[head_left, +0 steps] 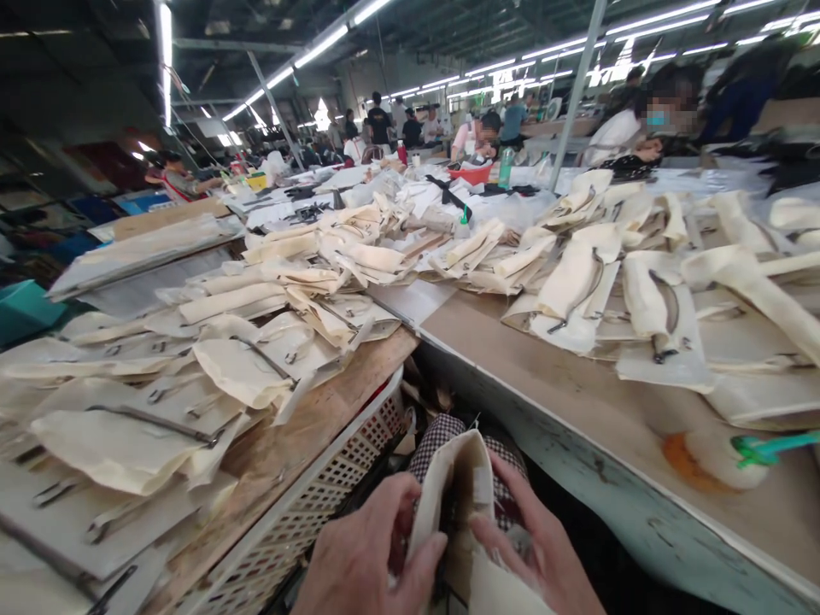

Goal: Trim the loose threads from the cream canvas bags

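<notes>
A cream fabric piece [503, 589] is held over my lap, its mouth spread and its brownish inside showing. My left hand [371, 547] grips the left wall, with the thumb toward the inside and the fingers behind. On the opposite side, my right hand [538, 538] pinches the other wall, its thumb near the inner edge. A loose thread sticks up from the top rim. The lower end of the piece runs out of view. Checked cloth [442, 436] covers my legs behind it.
Similar cream pieces with dark strips [121, 444] cover the left wooden table [269, 436]. More cream pieces [570, 282] lie on the right table [487, 333], near a bottle with a green nozzle [711, 457]. A perforated plastic basket [320, 487] stands between. Co-workers sit farther back.
</notes>
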### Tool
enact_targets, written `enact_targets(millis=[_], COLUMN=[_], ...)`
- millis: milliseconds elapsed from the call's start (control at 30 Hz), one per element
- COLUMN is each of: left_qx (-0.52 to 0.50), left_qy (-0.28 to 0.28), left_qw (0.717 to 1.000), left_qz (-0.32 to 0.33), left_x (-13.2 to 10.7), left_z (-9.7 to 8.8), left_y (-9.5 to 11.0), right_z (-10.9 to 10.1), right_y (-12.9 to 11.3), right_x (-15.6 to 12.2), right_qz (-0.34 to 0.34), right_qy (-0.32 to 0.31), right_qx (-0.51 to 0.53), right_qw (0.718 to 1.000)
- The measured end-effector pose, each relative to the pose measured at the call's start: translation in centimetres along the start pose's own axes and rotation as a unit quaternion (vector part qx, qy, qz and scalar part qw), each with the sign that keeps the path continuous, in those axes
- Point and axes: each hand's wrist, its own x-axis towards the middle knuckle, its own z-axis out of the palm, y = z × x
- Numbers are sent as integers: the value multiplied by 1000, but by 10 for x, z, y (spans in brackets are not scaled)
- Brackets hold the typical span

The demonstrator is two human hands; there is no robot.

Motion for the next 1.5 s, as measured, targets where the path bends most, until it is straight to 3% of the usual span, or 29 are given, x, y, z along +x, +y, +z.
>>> enact_targets(millis=[200, 467, 667, 833, 1067, 1333, 1500], left_qx=[-9, 41, 56, 15, -20, 35, 30], left_qy=[36, 68, 88, 98, -6, -21, -17], left_qw=[999, 997, 994, 995, 1000, 999, 999], left_qz=[9, 18, 41, 18, -20, 6, 2], left_x=[32, 39, 45, 46, 39, 40, 39], left_z=[2, 1, 7, 13, 2, 15, 19], left_y=[7, 3, 0, 3, 18, 25, 28], right_z=[-6, 11, 8, 9, -7, -35, -53], right_y=[11, 24, 19, 8, -1, 17, -14], right_x=[-1, 0, -4, -12, -18, -28, -13], right_qz=[-26, -92, -127, -82, 10, 75, 124], right_qy=[-34, 28, 7, 45, 14, -84, -132], right_qx=[-69, -128, -168, -102, -4, 73, 44], right_qw=[997, 987, 978, 990, 1000, 991, 983])
